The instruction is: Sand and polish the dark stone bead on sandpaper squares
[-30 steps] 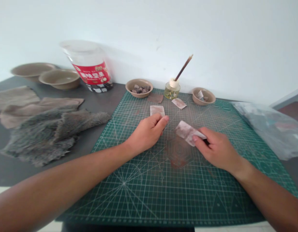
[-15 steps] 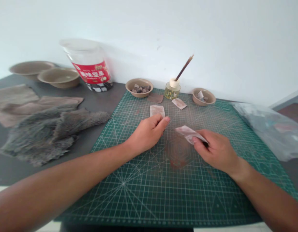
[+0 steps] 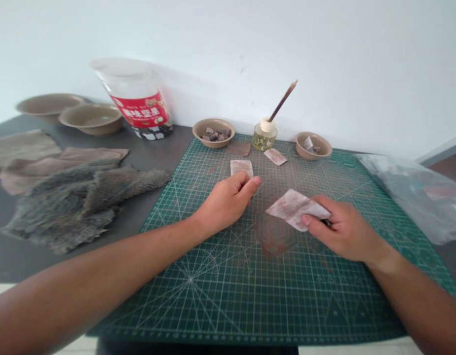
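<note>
My right hand point(image 3: 337, 228) pinches a creased piece of sandpaper point(image 3: 292, 208) between thumb and fingers. Its pale, red-brown-stained side shows, and it is held above the mat. My left hand point(image 3: 228, 199) is closed, thumb on top; whatever is inside the fingers is hidden. Just beyond the left knuckles a second pale sandpaper piece point(image 3: 241, 166) lies on the green cutting mat point(image 3: 220, 296). Farther back are a brown sandpaper piece point(image 3: 239, 149) and another pale, stained sandpaper piece point(image 3: 276, 157). Reddish dust marks the mat between my hands.
A bowl of stones point(image 3: 214, 144) and a smaller bowl point(image 3: 313, 155) stand at the back, a glass bottle with sticks point(image 3: 265, 138) between them. Left are cloths point(image 3: 61, 207), two bowls point(image 3: 91, 129) and a plastic tub point(image 3: 142, 111). A clear plastic bag point(image 3: 416, 197) lies right.
My right hand has turned the sandpaper, so its pale side now faces me more broadly. My left hand stays closed in nearly the same place.
</note>
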Demonstrator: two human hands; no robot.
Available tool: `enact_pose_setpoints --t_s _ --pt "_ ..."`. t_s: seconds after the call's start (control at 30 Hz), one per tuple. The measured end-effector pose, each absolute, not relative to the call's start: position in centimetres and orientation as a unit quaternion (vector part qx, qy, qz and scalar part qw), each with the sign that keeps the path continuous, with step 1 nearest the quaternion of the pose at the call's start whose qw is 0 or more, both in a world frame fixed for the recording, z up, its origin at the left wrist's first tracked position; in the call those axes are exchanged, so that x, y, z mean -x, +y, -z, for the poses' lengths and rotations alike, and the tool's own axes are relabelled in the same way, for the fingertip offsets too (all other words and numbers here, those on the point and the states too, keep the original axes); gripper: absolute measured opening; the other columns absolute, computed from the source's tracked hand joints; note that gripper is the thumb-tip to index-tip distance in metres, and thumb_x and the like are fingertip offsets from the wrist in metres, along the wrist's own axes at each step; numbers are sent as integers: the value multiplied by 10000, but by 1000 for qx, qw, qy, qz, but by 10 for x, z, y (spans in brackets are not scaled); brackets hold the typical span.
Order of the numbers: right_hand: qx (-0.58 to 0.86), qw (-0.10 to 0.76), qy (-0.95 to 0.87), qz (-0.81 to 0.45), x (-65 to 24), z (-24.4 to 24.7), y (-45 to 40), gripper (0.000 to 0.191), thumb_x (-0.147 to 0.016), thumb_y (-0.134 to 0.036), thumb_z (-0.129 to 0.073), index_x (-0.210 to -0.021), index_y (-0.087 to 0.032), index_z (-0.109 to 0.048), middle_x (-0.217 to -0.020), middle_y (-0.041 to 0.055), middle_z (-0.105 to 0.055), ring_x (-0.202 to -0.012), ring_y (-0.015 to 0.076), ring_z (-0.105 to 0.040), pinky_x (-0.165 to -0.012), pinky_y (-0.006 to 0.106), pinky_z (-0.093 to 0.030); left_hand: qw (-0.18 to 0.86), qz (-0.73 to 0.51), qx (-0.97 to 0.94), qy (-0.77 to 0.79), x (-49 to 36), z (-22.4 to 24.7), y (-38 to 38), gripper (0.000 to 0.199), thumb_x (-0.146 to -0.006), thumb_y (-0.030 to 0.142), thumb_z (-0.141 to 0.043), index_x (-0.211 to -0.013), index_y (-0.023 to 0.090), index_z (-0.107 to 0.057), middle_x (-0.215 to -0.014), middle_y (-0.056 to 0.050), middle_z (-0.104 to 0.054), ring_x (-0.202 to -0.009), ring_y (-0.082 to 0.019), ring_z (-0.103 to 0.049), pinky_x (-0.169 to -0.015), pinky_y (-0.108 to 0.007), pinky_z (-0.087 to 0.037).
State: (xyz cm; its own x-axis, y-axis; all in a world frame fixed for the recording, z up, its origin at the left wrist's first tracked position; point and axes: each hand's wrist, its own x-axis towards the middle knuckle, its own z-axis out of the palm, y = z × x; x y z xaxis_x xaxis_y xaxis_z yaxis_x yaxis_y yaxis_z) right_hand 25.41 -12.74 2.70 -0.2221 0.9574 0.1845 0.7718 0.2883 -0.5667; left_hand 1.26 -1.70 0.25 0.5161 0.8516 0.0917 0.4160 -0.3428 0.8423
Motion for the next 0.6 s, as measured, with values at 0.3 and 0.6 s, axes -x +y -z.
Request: enact_pose_setpoints --t_s 0.3,0.6 --pt "467 214 -783 -351 -249 -34 -133 195 -950 -310 -598 -788 -202 -609 -639 -30 -577 -554 120 -508 -523 242 -386 421 -275 -764 404 -12 -5 -19 412 -986 562 -457 -780 208 -493 -626 47 -613 -500 -89 -516 -512 -227 -385" --pt "401 87 -867 -282 -232 -28 -140 194 -919 -197 -553 -727 -204 -527 -641 -48 -521 -588 107 -465 -587 268 -315 404 -283 -774 396 -13 -2 -18 408 -994 546 -451 -786 200 -510 -653 41 -626 -572 -102 -542 -581 -243 -397"
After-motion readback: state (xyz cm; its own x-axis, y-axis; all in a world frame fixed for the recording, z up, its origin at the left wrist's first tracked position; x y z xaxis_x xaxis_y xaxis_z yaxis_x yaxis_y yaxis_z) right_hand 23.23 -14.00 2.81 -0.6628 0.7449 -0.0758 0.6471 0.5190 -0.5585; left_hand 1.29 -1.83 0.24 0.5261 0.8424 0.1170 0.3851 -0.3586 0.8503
